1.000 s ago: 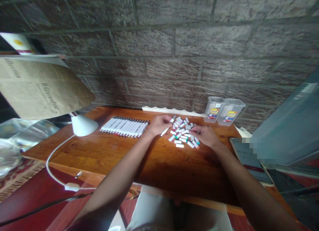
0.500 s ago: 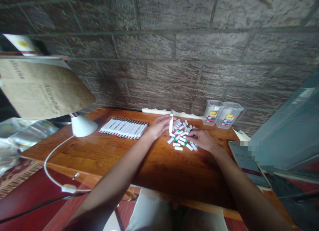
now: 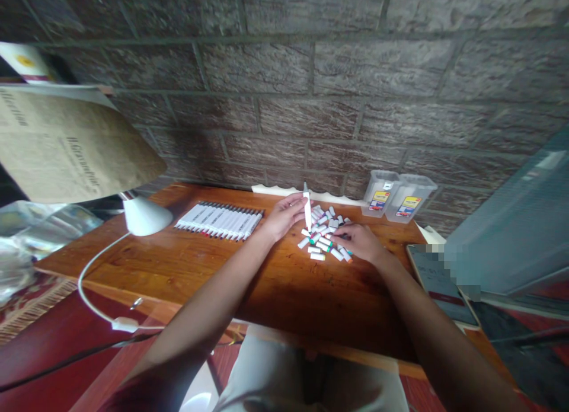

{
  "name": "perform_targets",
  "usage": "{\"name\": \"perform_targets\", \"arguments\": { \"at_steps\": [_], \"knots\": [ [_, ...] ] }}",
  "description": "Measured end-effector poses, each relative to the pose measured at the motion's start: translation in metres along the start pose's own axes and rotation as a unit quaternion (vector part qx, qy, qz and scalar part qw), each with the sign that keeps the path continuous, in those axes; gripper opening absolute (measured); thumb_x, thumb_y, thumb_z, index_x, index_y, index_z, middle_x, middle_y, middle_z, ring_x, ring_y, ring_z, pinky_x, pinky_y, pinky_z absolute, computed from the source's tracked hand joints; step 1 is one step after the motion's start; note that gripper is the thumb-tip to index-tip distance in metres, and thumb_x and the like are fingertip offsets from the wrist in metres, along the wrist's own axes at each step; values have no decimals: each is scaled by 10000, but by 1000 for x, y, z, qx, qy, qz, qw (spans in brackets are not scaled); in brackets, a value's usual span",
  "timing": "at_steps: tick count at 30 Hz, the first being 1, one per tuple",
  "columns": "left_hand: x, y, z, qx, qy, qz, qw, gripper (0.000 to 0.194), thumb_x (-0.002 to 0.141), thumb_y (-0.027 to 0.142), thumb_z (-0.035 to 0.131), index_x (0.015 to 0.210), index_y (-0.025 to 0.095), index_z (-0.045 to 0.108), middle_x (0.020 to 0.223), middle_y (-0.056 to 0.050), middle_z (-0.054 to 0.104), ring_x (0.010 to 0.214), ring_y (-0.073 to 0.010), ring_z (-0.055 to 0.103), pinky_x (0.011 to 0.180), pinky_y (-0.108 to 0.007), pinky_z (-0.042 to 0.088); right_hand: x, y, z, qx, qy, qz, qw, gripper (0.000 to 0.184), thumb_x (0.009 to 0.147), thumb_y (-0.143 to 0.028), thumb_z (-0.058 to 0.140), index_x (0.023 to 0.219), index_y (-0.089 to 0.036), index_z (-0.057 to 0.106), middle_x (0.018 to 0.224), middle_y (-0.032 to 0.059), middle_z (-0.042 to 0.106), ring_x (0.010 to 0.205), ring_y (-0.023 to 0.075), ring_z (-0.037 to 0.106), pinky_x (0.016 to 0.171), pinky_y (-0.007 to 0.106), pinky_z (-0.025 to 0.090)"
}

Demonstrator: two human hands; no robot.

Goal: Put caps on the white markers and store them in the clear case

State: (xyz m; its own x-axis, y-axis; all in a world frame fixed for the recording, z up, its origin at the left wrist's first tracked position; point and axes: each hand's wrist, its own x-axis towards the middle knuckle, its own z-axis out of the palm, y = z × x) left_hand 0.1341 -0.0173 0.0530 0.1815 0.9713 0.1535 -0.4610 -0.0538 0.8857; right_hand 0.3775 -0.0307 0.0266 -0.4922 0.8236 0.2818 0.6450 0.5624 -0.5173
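My left hand (image 3: 281, 215) grips a white marker (image 3: 307, 207) and holds it upright, tip up, above the wooden table (image 3: 186, 264). A pile of several small white marker caps (image 3: 323, 234) with coloured ends lies just right of it. My right hand (image 3: 361, 242) rests on the right side of that pile, fingers curled among the caps; what they pinch is hidden. A neat row of several capped white markers (image 3: 220, 221) lies to the left of my left hand.
Two clear plastic boxes (image 3: 395, 201) stand by the brick wall at the back right. A white desk lamp (image 3: 141, 215) with its cable sits at the left under a brown paper shade. A tablet (image 3: 440, 283) lies at the right edge.
My left hand has lifted the marker from lying flat to standing upright. My right hand has stayed on the cap pile, shifting slightly.
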Motion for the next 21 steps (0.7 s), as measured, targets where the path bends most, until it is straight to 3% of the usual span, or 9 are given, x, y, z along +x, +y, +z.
{"name": "perform_targets", "arguments": {
  "at_steps": [5,12,16,18,21],
  "knots": [
    [0,1,0,-10,12,7,1000,280,738,243,778,974,143,665,869,-40,737,771,-126,701,824,-284,556,0,-1,2,-19,-3,-4,1000,248,885,-385,586,864,-221,772,853,43,736,749,168,633,686,262,453],
    [1,4,-1,-42,11,-2,999,257,757,79,698,1010,126,681,1048,-84,733,884,-149,709,964,-336,525,0,-3,2,-14,38,22,999,282,913,-365,520,874,-217,757,811,32,733,682,160,628,643,267,441],
    [2,6,0,-65,27,0,997,200,792,59,662,984,110,688,1048,-85,734,885,-137,708,987,-318,518,1,-6,-2,-4,66,17,998,241,898,-347,549,893,-221,754,847,25,742,687,163,641,670,275,468],
    [2,8,1,-82,42,4,996,165,811,69,656,968,112,685,1051,-79,732,874,-127,708,978,-302,524,2,-13,-1,-2,78,-17,997,222,905,-333,550,926,-227,744,911,32,744,751,175,656,727,294,492],
    [1,12,1,-115,72,-1,991,125,830,105,661,951,133,672,1062,-62,726,853,-121,711,939,-286,545,3,-32,11,-20,75,-131,988,213,914,-285,555,1048,-231,711,1079,57,723,1003,220,636,920,373,481]
  ]
}}
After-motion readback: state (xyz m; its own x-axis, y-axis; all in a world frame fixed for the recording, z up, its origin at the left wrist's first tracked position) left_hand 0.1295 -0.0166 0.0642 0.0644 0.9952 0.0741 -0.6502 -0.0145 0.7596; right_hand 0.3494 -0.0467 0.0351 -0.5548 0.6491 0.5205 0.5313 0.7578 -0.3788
